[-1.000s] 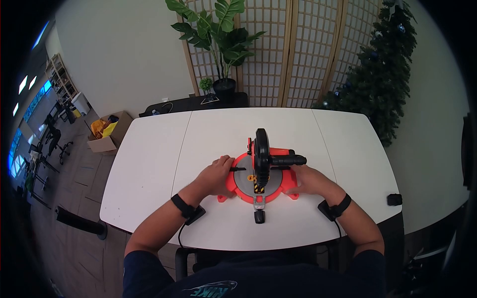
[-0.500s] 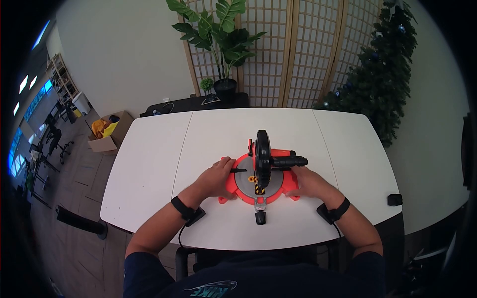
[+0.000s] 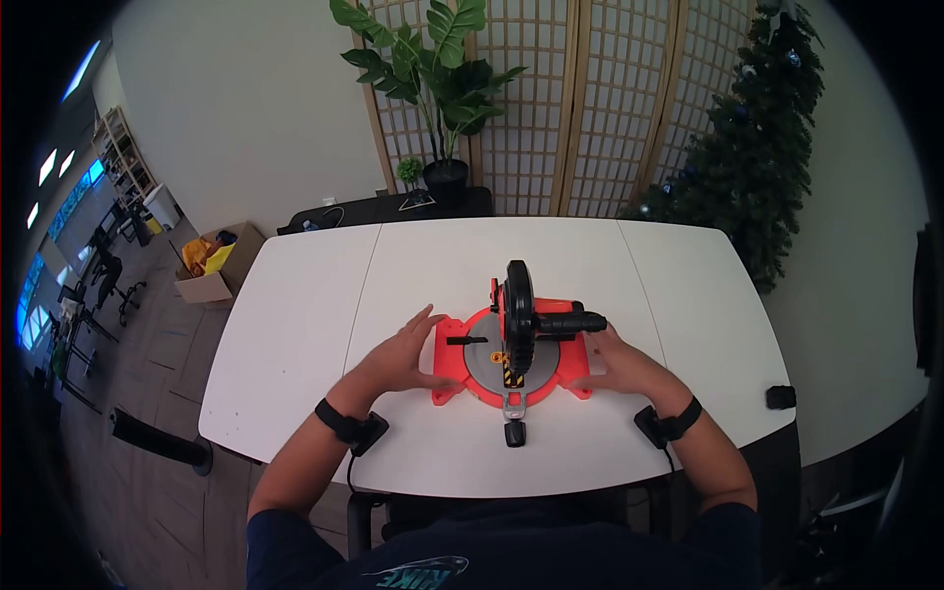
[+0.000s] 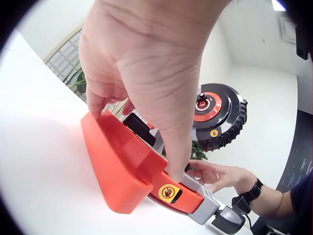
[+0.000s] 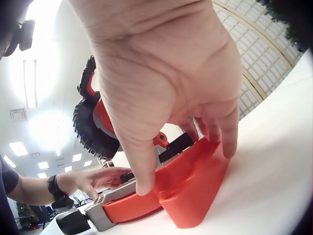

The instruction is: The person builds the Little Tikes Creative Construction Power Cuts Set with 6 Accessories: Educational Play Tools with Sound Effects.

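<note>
A toy miter saw [image 3: 518, 324] stands on the white table, with a red base [image 3: 450, 344], a grey round turntable and a black blade guard [image 3: 518, 305]. Its black handle [image 3: 570, 322] points right, and a small black knob [image 3: 515, 433] sticks out in front. At the base's left side is my left hand [image 3: 395, 359], thumb and fingers spread apart, the thumb close to the front corner. My right hand [image 3: 629, 364] straddles the right side with its fingers loosely extended. In the right wrist view its thumb overlaps the front of the base and its fingertips reach behind.
The white table [image 3: 285, 324] has a small black object [image 3: 781, 395] at its right edge. Behind it are a potted plant [image 3: 445, 175] and a lattice screen [image 3: 629, 108]. A decorated tree [image 3: 747, 147] rises at the back right. On the floor at left sits a cardboard box [image 3: 236, 261].
My left hand has let go of the base's left side and moved outward to the left, uncovering that edge. My right hand has shifted slightly outward. The saw stays in place.
</note>
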Demonstrator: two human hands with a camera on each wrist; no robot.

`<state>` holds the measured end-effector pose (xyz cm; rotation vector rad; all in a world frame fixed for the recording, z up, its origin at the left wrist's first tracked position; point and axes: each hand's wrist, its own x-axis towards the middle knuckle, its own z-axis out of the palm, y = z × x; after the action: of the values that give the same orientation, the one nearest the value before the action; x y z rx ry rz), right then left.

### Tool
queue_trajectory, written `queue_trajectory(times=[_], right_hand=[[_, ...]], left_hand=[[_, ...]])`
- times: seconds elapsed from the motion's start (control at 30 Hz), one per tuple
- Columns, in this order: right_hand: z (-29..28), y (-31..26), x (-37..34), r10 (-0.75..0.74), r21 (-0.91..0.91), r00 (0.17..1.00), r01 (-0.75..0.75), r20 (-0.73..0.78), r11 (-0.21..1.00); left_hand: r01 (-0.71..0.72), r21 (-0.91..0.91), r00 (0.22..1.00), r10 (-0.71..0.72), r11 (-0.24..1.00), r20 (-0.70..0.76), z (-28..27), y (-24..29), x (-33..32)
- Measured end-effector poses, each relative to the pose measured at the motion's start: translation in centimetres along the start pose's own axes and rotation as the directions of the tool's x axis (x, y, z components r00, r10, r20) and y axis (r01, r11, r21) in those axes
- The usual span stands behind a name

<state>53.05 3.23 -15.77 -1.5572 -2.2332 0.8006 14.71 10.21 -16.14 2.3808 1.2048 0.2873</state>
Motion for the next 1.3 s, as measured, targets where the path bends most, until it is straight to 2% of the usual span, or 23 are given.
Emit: queue_trajectory(times=[0.03,0.07,0.17,0.3,0.37,0.4,0.47,0.67,0.73,0.8,0.83,0.97,1.03,1.07,1.13,1.17,1.23,1.3], right_hand=[[-0.3,0.0,-0.3,0.081,0.007,0.997,-0.081,-0.019,0.997],[-0.5,0.8,-0.6,0.081,0.007,0.996,-0.081,-0.019,0.997],[-1.3,2.9,-1.9,0.094,-0.013,0.973,-0.099,-0.212,0.995],[-4.2,4.6,-4.2,0.138,0.004,0.944,-0.144,-0.299,0.990],[-5.5,5.7,-5.4,0.229,0.046,0.888,-0.230,-0.398,0.972],[-6.0,6.5,-5.9,0.228,0.045,0.889,-0.229,-0.398,0.972],[-6.9,8.4,-7.3,0.245,0.105,0.835,-0.223,-0.493,0.969],[-9.7,12.9,-12.1,0.330,0.078,0.770,-0.345,-0.546,0.935],[-10.1,14.2,-13.7,0.319,0.071,0.750,-0.344,-0.580,0.936],[-10.9,16.1,-15.5,0.340,0.032,0.706,-0.411,-0.621,0.911],[-11.1,17.1,-16.4,0.370,0.068,0.680,-0.427,-0.633,0.902],[-11.6,22.9,-21.0,0.383,0.081,0.618,-0.459,-0.686,0.885],[-11.6,25.2,-23.3,0.377,0.076,0.552,-0.491,-0.744,0.868],[-11.7,26.0,-24.4,0.375,0.074,0.554,-0.489,-0.743,0.869],[-11.9,27.3,-26.6,0.428,0.048,0.519,-0.593,-0.740,0.804],[-11.9,28.6,-27.7,0.436,0.019,0.501,-0.640,-0.748,0.768],[-11.3,33.3,-31.3,0.407,-0.008,0.525,-0.621,-0.748,0.784],[-11.0,33.2,-32.3,0.379,-0.034,0.547,-0.600,-0.746,0.799]], left_hand=[[0.022,0.008,1.000,-0.022,1.000,-0.021,-0.7,0.3,-0.4],[0.021,0.008,1.000,-0.021,1.000,-0.020,-1.0,-0.3,-0.7],[0.014,-0.079,0.988,-0.026,0.997,-0.155,-2.6,-1.1,-2.4],[0.078,-0.067,0.979,-0.089,0.995,-0.184,-4.6,-2.8,-4.2],[0.135,-0.078,0.973,-0.147,0.988,-0.179,-5.5,-4.0,-5.2],[0.190,-0.090,0.964,-0.203,0.978,-0.173,-6.0,-4.7,-5.8],[0.194,-0.086,0.955,-0.208,0.977,-0.210,-6.6,-6.0,-7.1],[0.336,-0.114,0.880,-0.355,0.935,-0.315,-8.5,-9.4,-11.0],[0.332,-0.131,0.871,-0.357,0.934,-0.336,-8.6,-10.9,-12.5],[0.354,-0.156,0.848,-0.386,0.922,-0.362,-8.5,-12.1,-13.9],[0.353,-0.161,0.843,-0.388,0.922,-0.372,-8.3,-12.6,-14.6],[0.384,-0.181,0.819,-0.425,0.905,-0.386,-7.9,-14.0,-17.5],[0.423,-0.224,0.778,-0.479,0.878,-0.407,-7.7,-14.7,-19.0],[0.424,-0.225,0.777,-0.481,0.877,-0.407,-7.7,-14.9,-19.7],[0.458,-0.280,0.728,-0.536,0.844,-0.427,-7.5,-15.3,-21.2],[0.458,-0.281,0.727,-0.537,0.844,-0.427,-7.3,-15.6,-21.9],[0.463,-0.279,0.708,-0.540,0.841,-0.454,-7.1,-16.1,-23.2],[0.471,-0.289,0.693,-0.553,0.833,-0.463,-6.7,-16.5,-24.3]])
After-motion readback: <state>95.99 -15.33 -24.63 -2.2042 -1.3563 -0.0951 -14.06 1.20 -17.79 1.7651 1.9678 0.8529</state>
